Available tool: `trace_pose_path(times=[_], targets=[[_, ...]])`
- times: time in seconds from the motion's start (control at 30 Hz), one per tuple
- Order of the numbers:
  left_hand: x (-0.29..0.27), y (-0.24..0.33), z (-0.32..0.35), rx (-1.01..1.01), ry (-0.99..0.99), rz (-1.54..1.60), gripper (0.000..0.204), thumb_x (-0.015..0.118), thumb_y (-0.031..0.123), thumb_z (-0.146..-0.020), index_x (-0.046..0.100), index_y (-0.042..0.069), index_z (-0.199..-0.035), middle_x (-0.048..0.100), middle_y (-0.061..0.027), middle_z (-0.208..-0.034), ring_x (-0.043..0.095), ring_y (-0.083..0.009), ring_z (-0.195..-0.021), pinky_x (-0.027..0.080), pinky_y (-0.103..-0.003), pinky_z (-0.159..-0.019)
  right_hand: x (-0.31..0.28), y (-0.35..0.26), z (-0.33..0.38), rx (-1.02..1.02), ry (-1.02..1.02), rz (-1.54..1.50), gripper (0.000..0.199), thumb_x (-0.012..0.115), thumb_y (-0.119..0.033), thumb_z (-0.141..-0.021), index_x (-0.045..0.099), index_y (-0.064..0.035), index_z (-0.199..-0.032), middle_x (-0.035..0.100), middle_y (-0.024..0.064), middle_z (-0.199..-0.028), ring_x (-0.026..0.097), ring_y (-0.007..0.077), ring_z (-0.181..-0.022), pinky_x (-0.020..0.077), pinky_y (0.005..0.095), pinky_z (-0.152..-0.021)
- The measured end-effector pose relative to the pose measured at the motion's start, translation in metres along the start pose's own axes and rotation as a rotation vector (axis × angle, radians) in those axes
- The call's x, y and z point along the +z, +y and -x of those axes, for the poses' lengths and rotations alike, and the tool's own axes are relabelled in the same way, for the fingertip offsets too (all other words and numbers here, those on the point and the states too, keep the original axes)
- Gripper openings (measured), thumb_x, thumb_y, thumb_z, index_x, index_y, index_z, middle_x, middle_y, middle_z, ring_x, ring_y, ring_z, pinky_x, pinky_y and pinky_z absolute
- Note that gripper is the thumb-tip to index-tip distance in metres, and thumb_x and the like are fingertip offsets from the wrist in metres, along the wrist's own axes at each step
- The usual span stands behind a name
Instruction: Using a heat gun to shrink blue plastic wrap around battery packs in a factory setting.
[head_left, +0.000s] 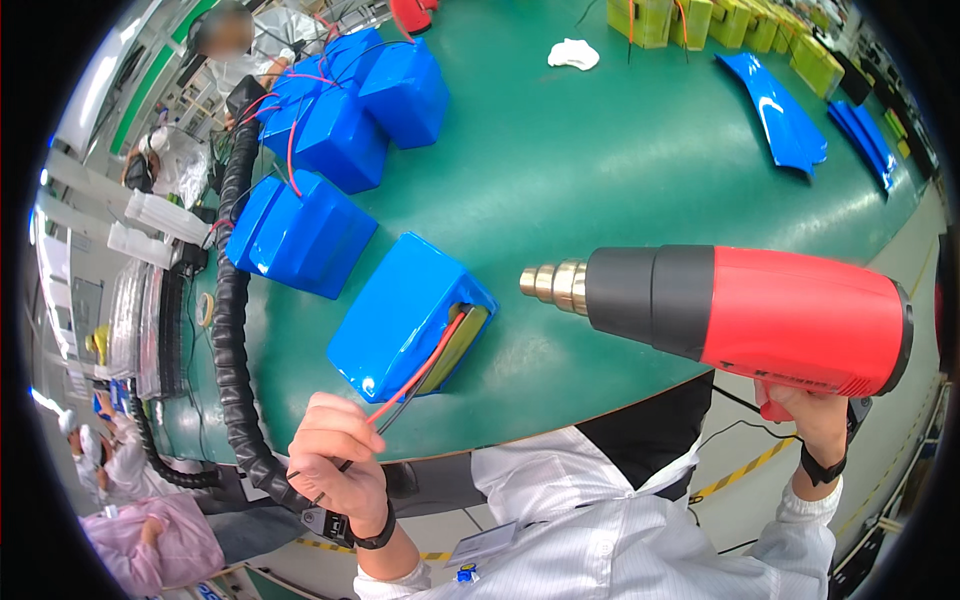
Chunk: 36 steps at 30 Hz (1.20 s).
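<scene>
A red and black heat gun [790,315] is gripped at its handle by my right hand [812,415], its metal nozzle aimed left toward a battery pack. That battery pack [400,315], wrapped in glossy blue film, lies tilted on the green table. At its near right end the film gapes, showing a yellow-green side. Red and black wires [415,375] come out of this end. My left hand [340,450] is closed around the wires, close to the table's front edge.
Several blue-wrapped packs [345,135] with wires stand at the far left, beside a black corrugated hose [232,330]. Flat blue film sleeves [775,115] and yellow-green packs [640,22] lie at the far right. A crumpled white piece [573,54] rests at the back. Other people are at the left.
</scene>
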<state>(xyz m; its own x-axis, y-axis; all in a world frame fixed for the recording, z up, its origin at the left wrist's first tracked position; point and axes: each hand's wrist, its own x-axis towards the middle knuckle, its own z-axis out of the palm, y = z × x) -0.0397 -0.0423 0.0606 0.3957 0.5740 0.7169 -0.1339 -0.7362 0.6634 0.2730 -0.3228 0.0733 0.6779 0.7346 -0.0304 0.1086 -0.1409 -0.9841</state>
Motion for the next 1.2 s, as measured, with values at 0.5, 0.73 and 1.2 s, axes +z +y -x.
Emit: trace_pose_path(times=[0.5, 0.73, 1.2], targets=[[0.021, 0.016, -0.001, 0.077, -0.18, -0.046, 0.055, 0.022, 0.044, -0.111, 0.044, 0.013, -0.072, 0.05, -0.0017, -0.063, 0.043, -0.0136, -0.057, 0.035, -0.027, -0.058, 0.015, 0.04, 0.004, 0.09, -0.086, -0.132, 0.023, 0.083, -0.002, -0.079, 0.072, 0.0016, -0.098, 0.072, 0.0069, -0.083, 0.064, 0.0138, -0.067, 0.0497, 0.0272, -0.056], [0.011, 0.013, -0.005, 0.096, -0.088, -0.058, 0.057, 0.021, 0.043, -0.112, 0.05, 0.01, -0.075, 0.06, -0.0044, -0.064, 0.049, -0.016, -0.054, 0.043, -0.029, -0.058, 0.022, 0.049, 0.006, -0.097, -0.07, 0.049, 0.023, 0.084, -0.005, -0.08, 0.073, -0.0003, -0.099, 0.072, 0.0058, -0.084, 0.063, 0.0129, -0.068, 0.05, 0.0279, -0.057], [0.005, 0.009, -0.016, 0.022, -0.126, 0.04, 0.053, 0.025, 0.043, -0.112, 0.041, 0.011, -0.073, 0.045, -0.004, -0.069, 0.039, -0.0158, -0.065, 0.035, -0.027, -0.063, 0.025, 0.055, 0.007, -0.129, -0.14, -0.041, 0.039, 0.073, -0.008, -0.088, 0.062, -0.0051, -0.125, 0.068, 0.0065, -0.114, 0.064, 0.0182, -0.105, 0.0501, 0.0316, -0.091]])
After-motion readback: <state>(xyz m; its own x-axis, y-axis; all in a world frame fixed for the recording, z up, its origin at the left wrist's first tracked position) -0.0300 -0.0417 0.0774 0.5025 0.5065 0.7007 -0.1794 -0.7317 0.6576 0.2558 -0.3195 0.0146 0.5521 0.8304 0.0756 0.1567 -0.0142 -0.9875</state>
